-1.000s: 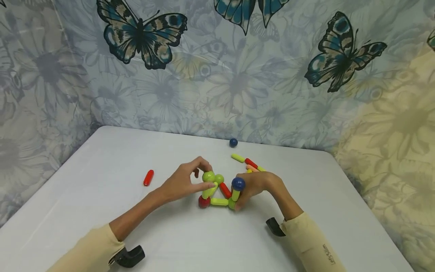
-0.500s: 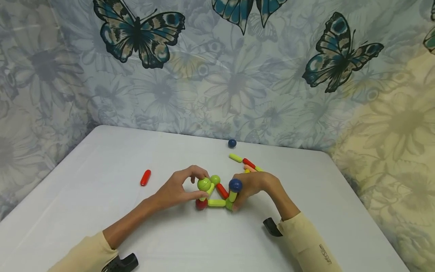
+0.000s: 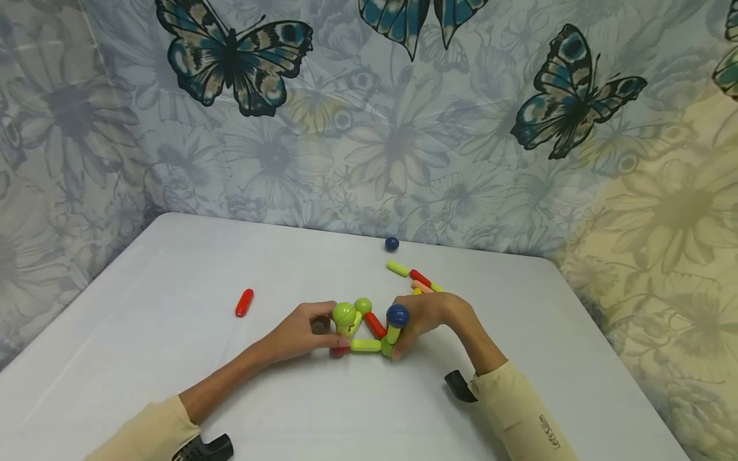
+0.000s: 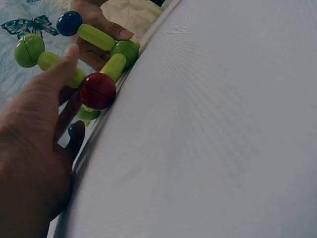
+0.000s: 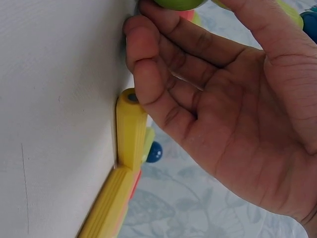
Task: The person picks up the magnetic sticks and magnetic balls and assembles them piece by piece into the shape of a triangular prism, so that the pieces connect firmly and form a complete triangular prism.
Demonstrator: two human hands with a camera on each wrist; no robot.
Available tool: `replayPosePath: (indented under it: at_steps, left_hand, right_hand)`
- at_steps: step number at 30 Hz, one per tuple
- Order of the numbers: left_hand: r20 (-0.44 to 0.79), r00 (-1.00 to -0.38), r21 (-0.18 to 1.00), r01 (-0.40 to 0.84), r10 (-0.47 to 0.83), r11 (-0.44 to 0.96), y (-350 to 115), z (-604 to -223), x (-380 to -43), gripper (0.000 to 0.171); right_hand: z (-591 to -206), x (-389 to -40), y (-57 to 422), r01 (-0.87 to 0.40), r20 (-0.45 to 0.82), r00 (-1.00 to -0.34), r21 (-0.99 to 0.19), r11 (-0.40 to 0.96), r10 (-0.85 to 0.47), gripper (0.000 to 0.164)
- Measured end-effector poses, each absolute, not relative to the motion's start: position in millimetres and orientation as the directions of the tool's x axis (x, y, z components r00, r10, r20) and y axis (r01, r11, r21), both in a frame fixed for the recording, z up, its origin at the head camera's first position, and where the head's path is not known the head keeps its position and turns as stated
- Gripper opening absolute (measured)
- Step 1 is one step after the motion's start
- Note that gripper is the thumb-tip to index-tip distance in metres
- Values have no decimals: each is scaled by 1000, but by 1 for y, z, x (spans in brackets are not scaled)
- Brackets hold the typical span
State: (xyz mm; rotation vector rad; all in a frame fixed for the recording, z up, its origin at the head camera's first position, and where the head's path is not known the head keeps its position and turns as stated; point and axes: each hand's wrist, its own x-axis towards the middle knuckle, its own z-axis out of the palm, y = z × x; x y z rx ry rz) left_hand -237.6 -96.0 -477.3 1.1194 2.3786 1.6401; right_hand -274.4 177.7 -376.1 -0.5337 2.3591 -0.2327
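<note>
A toy construction of balls and rods stands on the white table (image 3: 311, 410). Its base has a red ball (image 4: 98, 91), a front lime rod (image 3: 366, 346), a red rod (image 3: 375, 325) and a back green ball (image 3: 363, 305). At the left corner my left hand (image 3: 300, 333) pinches an upright lime rod (image 4: 48, 61) topped by a larger green ball (image 3: 344, 314); its thumb lies along that rod, above the red ball. My right hand (image 3: 425, 315) holds the front right green ball (image 4: 125, 53), from which another lime rod (image 4: 95, 37) rises to a blue ball (image 3: 398, 315).
A loose red rod (image 3: 245, 303) lies to the left. Behind the right hand lie several rods, among them a lime one (image 3: 398, 268) and a yellow one (image 5: 131, 131). A second blue ball (image 3: 392, 244) sits near the far edge, before a butterfly-patterned backdrop (image 3: 403, 141).
My left hand has come down from beside the top green ball to the lower part of the upright rod, its thumb now partly covering the red ball. The right hand stays on its corner.
</note>
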Motion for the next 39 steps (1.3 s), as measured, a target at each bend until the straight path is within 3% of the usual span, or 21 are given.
replayPosePath:
  at_steps: [5,11,18,22,27,30,39]
  left_hand:
    - [358,-704,806,565,613,178,-99,-485,-242,28]
    - [394,-709,783,593,585,191,-98,-486,-242,23]
    - [384,-727,780,585,570,220,-99,-485,-239,19]
    - [371,-737,782,576,565,238,-101,-486,-240,20]
    - [371,-737,780,577,565,241,-100,-487,-243,21]
    - [363,-738,786,571,568,239,-99,-486,-243,21]
    - [350,-735,784,569,580,248,-96,-485,-241,21]
  right_hand:
    - [-376,-273,177,-325,-588,-670,-315,892,-452,54]
    - [-373,-272,177,-337,-590,-662,-317,887,-462,50]
    - [-358,-276,187,-459,-560,-588,-363,811,-584,32]
    - [-342,-279,208,-474,-462,-641,-390,790,-613,32]
    - [-327,-281,236,-446,-381,-747,-319,836,-544,33]
    - [-323,-281,248,-393,-388,-789,-277,877,-476,33]
    - [-345,-297,255,-284,-451,-830,-168,944,-330,35]
